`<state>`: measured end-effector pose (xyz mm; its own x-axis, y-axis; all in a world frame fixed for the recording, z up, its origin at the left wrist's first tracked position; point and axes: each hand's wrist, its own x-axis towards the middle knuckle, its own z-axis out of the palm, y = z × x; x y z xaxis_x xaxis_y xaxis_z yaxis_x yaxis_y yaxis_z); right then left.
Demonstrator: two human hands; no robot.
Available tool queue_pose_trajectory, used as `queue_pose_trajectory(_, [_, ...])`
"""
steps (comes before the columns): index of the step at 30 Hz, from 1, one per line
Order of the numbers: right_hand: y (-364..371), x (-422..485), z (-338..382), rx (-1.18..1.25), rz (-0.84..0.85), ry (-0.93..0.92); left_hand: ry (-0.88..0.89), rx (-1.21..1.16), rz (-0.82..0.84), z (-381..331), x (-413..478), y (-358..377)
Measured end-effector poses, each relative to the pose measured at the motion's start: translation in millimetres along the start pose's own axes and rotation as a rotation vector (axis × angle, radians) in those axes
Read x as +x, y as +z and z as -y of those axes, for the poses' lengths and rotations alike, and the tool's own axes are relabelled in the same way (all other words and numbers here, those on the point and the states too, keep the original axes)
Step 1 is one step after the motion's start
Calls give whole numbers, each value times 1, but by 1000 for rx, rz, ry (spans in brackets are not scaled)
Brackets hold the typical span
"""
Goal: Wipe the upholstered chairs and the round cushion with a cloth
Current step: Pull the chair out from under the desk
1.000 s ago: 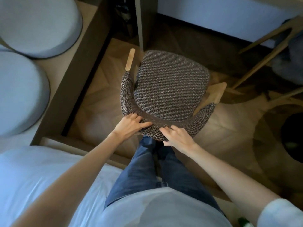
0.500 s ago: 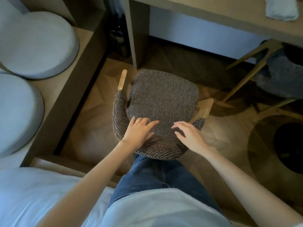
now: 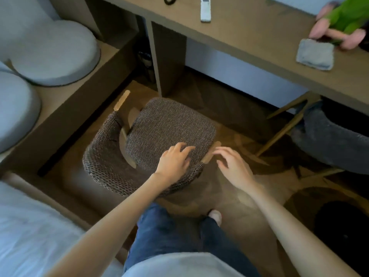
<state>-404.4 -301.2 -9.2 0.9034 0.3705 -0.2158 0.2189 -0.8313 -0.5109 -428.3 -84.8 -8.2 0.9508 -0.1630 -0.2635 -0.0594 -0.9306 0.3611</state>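
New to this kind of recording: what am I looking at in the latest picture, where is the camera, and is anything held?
No machine here: a person's two bare hands, filmed by one wide-angle camera worn on the head, looking down. The left hand lies on the seat of the woven chair; the right hand hovers beside it, fingers loose. Neither holds anything. The grey cloth lies on the desk, near a green and pink thing; a white remote lies further along. Round cushions sit at left; a second chair stands partly under the desk.
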Motion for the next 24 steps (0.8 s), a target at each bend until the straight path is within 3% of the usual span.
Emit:
queue_pose_trajectory(6, [-38, -8, -40, -47, 104, -133, -214, -117, -23, -55, -22, 33])
queue_pose_trajectory(14, [-33, 45, -66, -107, 256, -289, -443, -227, -73, -62, -14, 66])
queue_pose_trajectory(24, [-19, 141, -92, -220, 573, -357, -700, -453, 59, -58, 60, 103])
